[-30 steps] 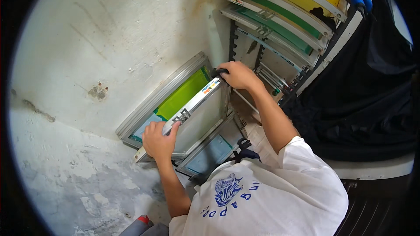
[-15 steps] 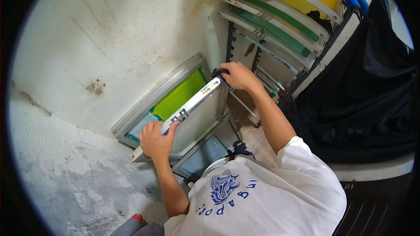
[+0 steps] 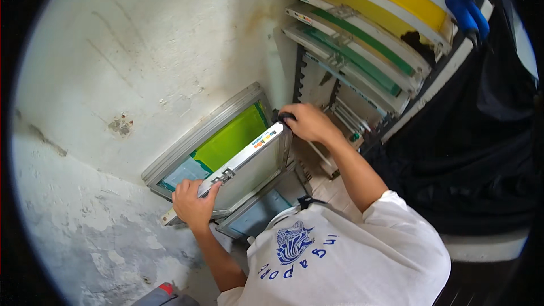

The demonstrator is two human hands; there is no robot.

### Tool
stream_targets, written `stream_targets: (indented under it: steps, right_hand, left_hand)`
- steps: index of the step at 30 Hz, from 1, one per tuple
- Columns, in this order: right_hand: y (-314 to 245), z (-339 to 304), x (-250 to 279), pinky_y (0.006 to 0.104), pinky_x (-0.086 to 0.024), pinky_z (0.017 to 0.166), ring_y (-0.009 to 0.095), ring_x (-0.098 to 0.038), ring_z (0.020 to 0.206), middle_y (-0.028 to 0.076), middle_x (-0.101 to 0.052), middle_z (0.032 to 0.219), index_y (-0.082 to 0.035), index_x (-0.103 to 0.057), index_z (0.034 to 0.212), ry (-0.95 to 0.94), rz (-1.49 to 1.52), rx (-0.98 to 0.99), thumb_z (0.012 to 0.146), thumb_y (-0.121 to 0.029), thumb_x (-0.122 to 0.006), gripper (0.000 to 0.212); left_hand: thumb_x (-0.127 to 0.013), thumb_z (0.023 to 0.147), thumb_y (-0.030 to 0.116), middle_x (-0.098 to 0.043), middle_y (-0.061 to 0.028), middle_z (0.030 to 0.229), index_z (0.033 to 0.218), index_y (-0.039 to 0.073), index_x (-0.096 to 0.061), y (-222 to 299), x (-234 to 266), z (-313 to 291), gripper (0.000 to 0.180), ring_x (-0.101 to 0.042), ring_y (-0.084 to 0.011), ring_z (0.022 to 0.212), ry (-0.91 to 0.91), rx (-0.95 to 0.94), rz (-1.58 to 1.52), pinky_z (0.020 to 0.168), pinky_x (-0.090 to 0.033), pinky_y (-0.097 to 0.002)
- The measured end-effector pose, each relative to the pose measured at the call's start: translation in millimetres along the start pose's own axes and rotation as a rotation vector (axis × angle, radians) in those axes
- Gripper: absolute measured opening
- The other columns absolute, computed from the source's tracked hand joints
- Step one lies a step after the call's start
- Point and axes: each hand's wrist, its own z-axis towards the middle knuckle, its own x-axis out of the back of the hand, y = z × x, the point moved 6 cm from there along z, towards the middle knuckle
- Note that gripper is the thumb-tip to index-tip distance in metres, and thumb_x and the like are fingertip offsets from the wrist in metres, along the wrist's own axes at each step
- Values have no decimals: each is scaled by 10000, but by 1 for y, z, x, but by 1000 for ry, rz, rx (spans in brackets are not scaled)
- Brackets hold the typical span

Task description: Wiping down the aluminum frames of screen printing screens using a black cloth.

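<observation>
A screen-printing frame (image 3: 242, 157) with a silvery metal rim and pale mesh is tilted up between my hands. My left hand (image 3: 192, 203) is closed over its near left end, with the thumb on the inner side. At the far right corner, my right hand (image 3: 309, 122) grips the rim, and a small black piece (image 3: 285, 116) shows under its fingers. Behind the held frame, a second frame (image 3: 195, 130) with lime-green mesh (image 3: 232, 136) leans against the wall. Below it is another frame with blue-grey mesh (image 3: 262, 213), partly hidden by my shirt.
A dark rack (image 3: 299, 73) at the upper right holds several stacked frames with yellow and green mesh (image 3: 362, 71). A blue-handled tool (image 3: 467, 11) hangs at its side. Black cloth (image 3: 464, 164) drapes on the right. The stained white wall (image 3: 113, 90) rises on the left.
The view has shifted a little, so the rack and wall sit lower. Both hands and the held frame have come slightly toward me, with the grips unchanged.
</observation>
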Motion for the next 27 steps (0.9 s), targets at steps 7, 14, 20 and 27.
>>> stream_targets:
  steps: [7, 14, 20, 27]
  right_hand:
    - [-73, -22, -55, 517, -592, 887, 401, -721, 1041, 199, -730, 1098, -45, -727, 1079, -22, -54, 180, 912, -143, -645, 210]
    - [6, -3, -4, 509, -579, 908, 390, -713, 1062, 149, -759, 1158, -112, -743, 1220, 86, 31, 48, 946, -142, -644, 293]
    - [-61, -27, -43, 499, -583, 922, 396, -712, 1036, 162, -722, 1186, -44, -712, 1210, 51, -49, 225, 881, -91, -662, 335]
    - [-13, -16, -12, 477, -579, 946, 384, -707, 1096, 170, -733, 1235, -66, -740, 1223, 36, 146, 129, 889, -128, -667, 348]
  left_hand:
    - [-933, 656, 448, -618, -39, 846, 843, 147, -746, -11, 6, -7, 401, -610, -306, 858, -20, 31, -12, 762, -454, -444]
    - [-931, 668, 434, -633, -48, 860, 851, 131, -751, -12, 4, 1, 397, -612, -307, 868, -29, 78, -22, 783, -455, -441]
    - [-931, 672, 450, -630, -46, 862, 853, 128, -749, -8, 6, 0, 412, -614, -303, 869, -47, 54, -15, 788, -463, -439]
    - [-922, 697, 482, -630, -38, 859, 853, 136, -750, -3, 0, -1, 417, -618, -299, 872, -7, 32, -2, 774, -461, -440]
